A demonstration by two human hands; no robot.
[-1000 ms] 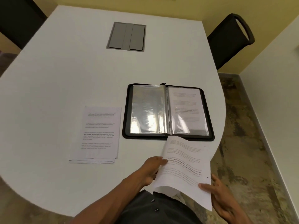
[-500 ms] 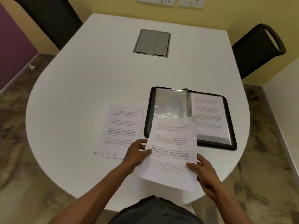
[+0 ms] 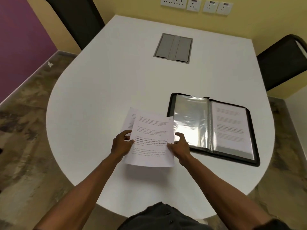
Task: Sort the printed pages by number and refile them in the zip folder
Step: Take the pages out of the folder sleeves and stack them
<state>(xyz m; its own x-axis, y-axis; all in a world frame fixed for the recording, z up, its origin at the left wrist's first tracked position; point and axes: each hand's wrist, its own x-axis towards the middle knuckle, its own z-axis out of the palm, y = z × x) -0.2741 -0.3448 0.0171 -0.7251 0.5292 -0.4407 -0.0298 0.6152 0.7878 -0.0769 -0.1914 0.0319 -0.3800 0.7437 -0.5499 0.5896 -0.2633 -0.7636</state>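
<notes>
- Holding one printed page (image 3: 152,140) by its two side edges, the left hand (image 3: 120,144) pinches the left margin with thumb on top and fingers curled beneath, while the right hand (image 3: 179,145) pinches the right margin, its index finger lifted off the paper.
- That page sits over the pile of loose pages (image 3: 130,121) lying on the white table (image 3: 103,90), just left of the zip folder (image 3: 214,128); only the pile's far-left corner shows from under it, so whether the sheet touches the pile cannot be told.
- Lying open and flat toward the right edge of the table, the folder shows a clear sleeve (image 3: 191,123) on its left leaf that looks empty, and a filled sleeve (image 3: 230,130) on its right leaf with one printed sheet visible inside.
- Judging by this, the sorting stage seems to be under way: pages are gathered outside the folder, and at least one sheet sits in a sleeve.
- Page numbers are too small to read, so the order reached cannot be told.
- Left to do, as far as can be judged: finish ordering the pile, slide the sheets into the sleeves, and zip the folder closed.
</notes>
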